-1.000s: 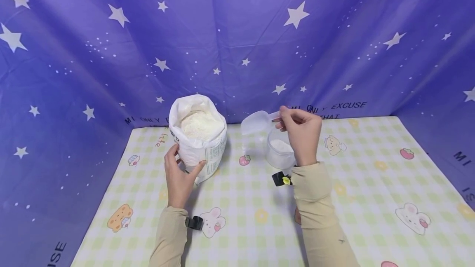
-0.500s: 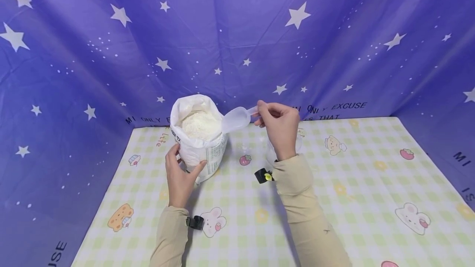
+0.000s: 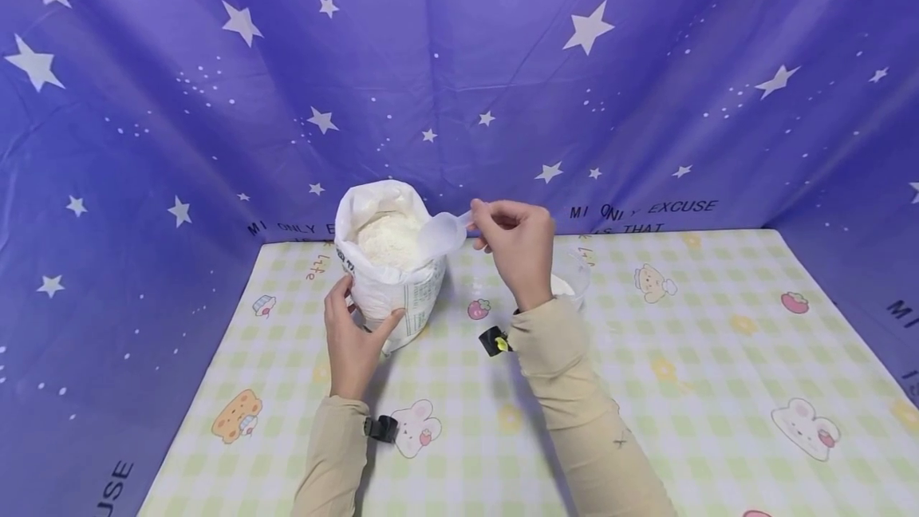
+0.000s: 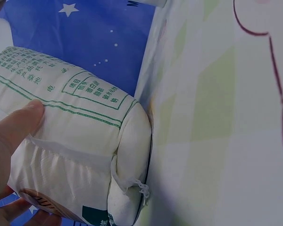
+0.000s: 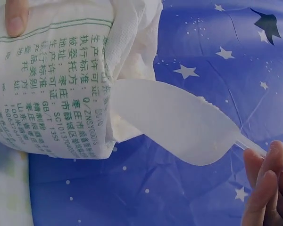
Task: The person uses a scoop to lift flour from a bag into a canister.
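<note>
A white flour bag (image 3: 384, 301) stands with its top folded open, and pale flour (image 3: 391, 242) fills it near the rim. My left hand (image 3: 355, 345) grips the bag's near left side, thumb in front and fingers round the side. My right hand (image 3: 517, 250) pinches the thin handle of a translucent plastic scoop (image 3: 441, 236). The scoop's bowl overlaps the right edge of the bag's mouth; the right wrist view shows the scoop (image 5: 179, 122) with its tip at the opening. Behind my right wrist is a clear round container (image 3: 574, 278) with white powder, partly hidden.
A checked cloth (image 3: 682, 405) with cartoon prints covers the table. Blue star-patterned curtain (image 3: 488, 78) hangs behind and at both sides, close behind the bag. A black wrist camera (image 3: 494, 341) sits below my right hand, another camera (image 3: 382, 428) at my left sleeve.
My right hand has moved left with the scoop, from above the clear container to the bag's mouth. My left hand keeps its grip on the bag. The view has shifted slightly.
</note>
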### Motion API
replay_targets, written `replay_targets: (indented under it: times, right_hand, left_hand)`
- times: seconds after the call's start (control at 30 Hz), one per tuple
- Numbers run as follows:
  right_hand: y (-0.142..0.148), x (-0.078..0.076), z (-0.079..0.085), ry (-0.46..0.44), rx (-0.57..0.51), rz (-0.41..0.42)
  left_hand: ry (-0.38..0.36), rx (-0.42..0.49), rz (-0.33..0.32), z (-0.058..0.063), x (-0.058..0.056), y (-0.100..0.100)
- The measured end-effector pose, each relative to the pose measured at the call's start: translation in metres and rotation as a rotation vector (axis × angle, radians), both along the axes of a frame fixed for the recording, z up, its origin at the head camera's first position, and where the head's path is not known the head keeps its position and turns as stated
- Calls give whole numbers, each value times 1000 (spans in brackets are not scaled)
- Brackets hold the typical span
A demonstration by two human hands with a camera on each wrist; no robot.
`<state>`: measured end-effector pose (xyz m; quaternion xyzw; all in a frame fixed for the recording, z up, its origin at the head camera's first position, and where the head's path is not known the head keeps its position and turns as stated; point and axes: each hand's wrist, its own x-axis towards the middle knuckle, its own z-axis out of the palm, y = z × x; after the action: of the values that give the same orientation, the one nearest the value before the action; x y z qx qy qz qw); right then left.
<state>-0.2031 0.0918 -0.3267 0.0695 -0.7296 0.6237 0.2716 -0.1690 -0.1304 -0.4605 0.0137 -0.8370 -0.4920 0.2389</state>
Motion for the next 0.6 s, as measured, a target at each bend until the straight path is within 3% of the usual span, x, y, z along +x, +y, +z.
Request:
replay_targets:
  times: [0.33,0.6]
  right_hand:
    - [-18,-2,-3,-111,114,-8]
    - [-31,-9,-14,-124,135,11]
  left_hand:
    - [-24,4,10,-1,0,-1]
    - [-11,4,3,0,-1,0]
